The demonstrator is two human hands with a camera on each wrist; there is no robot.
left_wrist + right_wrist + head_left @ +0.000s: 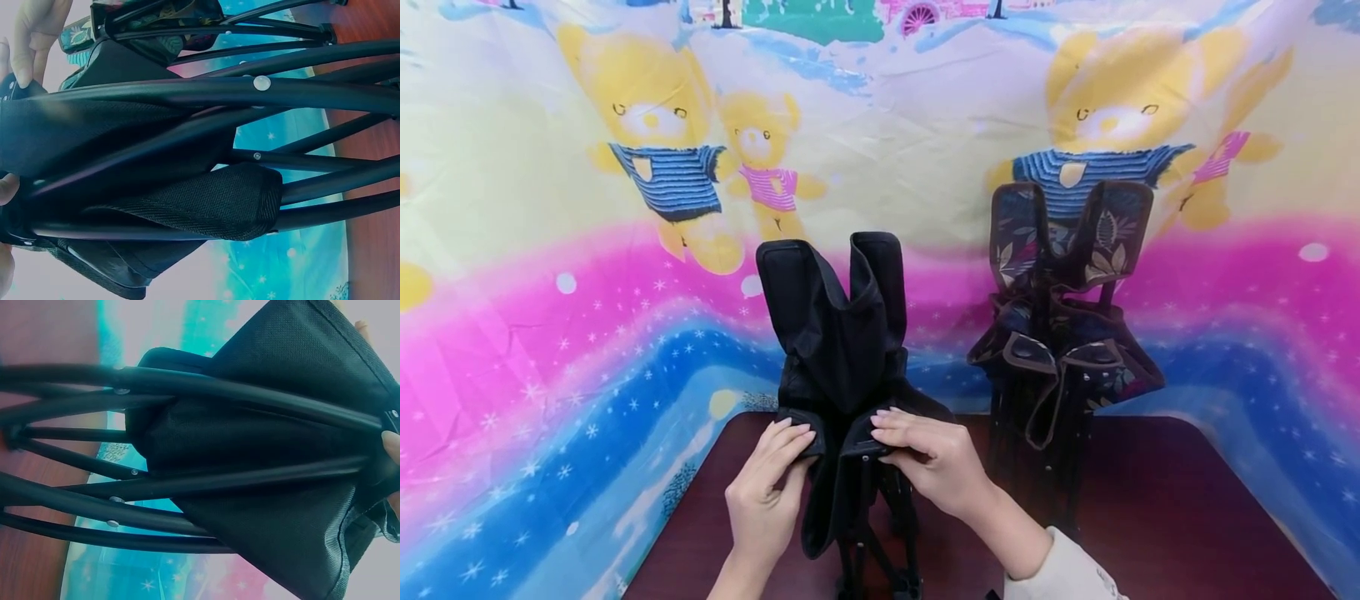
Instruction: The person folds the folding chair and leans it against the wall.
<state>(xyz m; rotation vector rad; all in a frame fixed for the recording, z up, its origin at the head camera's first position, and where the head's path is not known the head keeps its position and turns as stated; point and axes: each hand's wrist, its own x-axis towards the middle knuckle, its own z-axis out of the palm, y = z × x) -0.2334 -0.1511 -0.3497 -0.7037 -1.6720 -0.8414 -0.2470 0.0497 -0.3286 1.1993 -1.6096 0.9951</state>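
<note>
A black folding chair (842, 342) stands half folded at the front of the table, its backrest up and its seat cloth bunched in the middle. My left hand (767, 487) pinches the front left corner of the seat, fingers over the top and thumb below. On the other front corner, my right hand (936, 458) grips in the same way. Close up in the left wrist view, crossed black tubes (187, 94) run below the sagging cloth (206, 200). The right wrist view shows the frame tubes (250, 400) and the seat's underside (275, 537).
To the right stands a second folding chair (1067, 333), dark with a leaf print and brown edging, also half folded. Both chairs are on a dark red-brown table (1157, 492). Behind them hangs a cloth backdrop (887, 150) with printed bears.
</note>
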